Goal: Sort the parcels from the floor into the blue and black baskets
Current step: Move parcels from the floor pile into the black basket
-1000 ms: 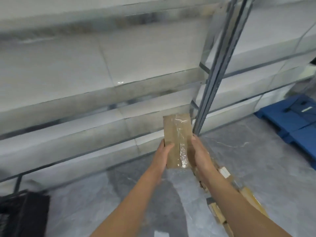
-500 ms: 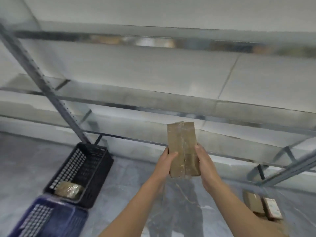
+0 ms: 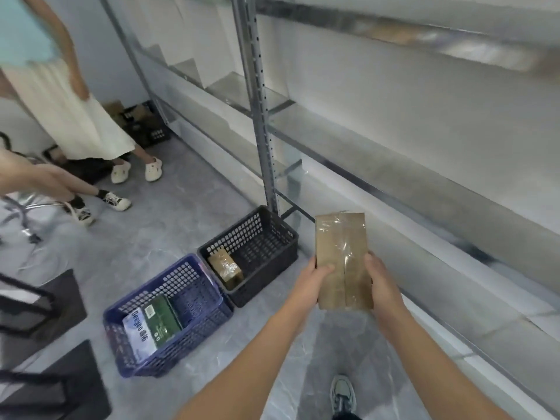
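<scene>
Parcel of brown cardboard, sealed down its middle with clear tape, is held upright in front of the person, above the grey floor and to the right of the two baskets. Both hands grip its lower half. The left hand lays its thumb across the front face with the fingers curled behind the left edge. The right hand clasps the right edge the same way.

The black basket sits on the floor at the foot of the metal shelving, with a small parcel lying against its near-left wall. The blue basket touches it on the near-left side and holds a green box and a white-and-blue packet side by side. One shoe of the person shows below the arms. Two other people are at the far left, one in a pale skirt.
</scene>
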`<action>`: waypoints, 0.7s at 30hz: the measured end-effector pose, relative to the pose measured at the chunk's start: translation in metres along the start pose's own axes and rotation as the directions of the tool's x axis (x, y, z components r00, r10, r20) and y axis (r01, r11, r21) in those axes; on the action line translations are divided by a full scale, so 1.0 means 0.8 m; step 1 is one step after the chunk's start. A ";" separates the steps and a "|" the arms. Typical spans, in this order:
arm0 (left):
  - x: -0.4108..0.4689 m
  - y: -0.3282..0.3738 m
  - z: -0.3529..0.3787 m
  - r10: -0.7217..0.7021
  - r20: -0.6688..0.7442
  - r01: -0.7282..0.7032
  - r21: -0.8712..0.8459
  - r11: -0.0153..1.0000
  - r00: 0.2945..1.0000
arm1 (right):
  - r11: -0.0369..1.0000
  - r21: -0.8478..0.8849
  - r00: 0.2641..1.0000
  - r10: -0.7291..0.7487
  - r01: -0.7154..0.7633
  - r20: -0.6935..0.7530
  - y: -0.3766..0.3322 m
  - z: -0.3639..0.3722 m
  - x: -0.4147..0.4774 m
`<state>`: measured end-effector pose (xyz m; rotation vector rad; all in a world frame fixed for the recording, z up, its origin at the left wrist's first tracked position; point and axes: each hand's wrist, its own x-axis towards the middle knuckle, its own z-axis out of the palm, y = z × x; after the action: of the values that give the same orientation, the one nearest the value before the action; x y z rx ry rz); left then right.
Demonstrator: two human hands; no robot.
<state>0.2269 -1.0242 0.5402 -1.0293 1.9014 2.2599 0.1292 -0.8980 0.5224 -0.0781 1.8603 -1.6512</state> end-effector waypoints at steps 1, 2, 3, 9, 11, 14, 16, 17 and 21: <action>0.010 0.002 -0.006 -0.013 -0.035 0.013 -0.013 1.000 0.999 | 1.000 -0.008 0.999 0.019 -0.019 0.033 -0.005 0.007 0.017; 0.019 0.005 -0.012 -0.028 -0.075 0.026 -0.025 0.999 0.997 | 0.999 -0.018 0.997 0.037 -0.036 0.061 -0.011 0.014 0.033; 0.026 0.009 -0.018 -0.052 -0.109 0.049 -0.035 0.998 0.993 | 0.998 -0.031 0.995 0.049 -0.047 0.087 -0.015 0.022 0.050; 0.075 0.022 -0.056 -0.152 -0.268 0.114 -0.153 0.982 0.951 | 0.987 -0.142 0.957 0.115 -0.079 0.266 -0.034 0.071 0.138; 0.085 0.030 -0.073 -0.139 -0.297 0.084 -0.189 0.978 0.945 | 0.978 -0.184 0.944 0.151 -0.099 0.294 -0.037 0.091 0.161; 0.111 0.031 -0.103 -0.164 -0.327 0.090 -0.229 0.969 0.931 | 0.971 -0.207 0.919 0.183 -0.115 0.348 -0.039 0.127 0.197; 0.129 0.026 -0.123 -0.204 -0.344 0.115 -0.261 0.959 0.917 | 0.961 -0.242 0.906 0.216 -0.131 0.364 -0.038 0.153 0.222; 0.140 0.023 -0.136 -0.224 -0.349 0.120 -0.297 0.947 0.910 | 0.957 -0.263 0.899 0.221 -0.125 0.378 -0.038 0.167 0.234; 0.196 0.007 -0.201 -0.285 -0.352 0.154 -0.357 0.922 0.892 | 0.934 -0.334 0.879 0.261 -0.126 0.398 -0.024 0.227 0.295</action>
<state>0.1769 -1.2289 0.4622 -1.7738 1.4312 2.4091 0.0246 -1.1650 0.4404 -0.3487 1.6845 -1.0909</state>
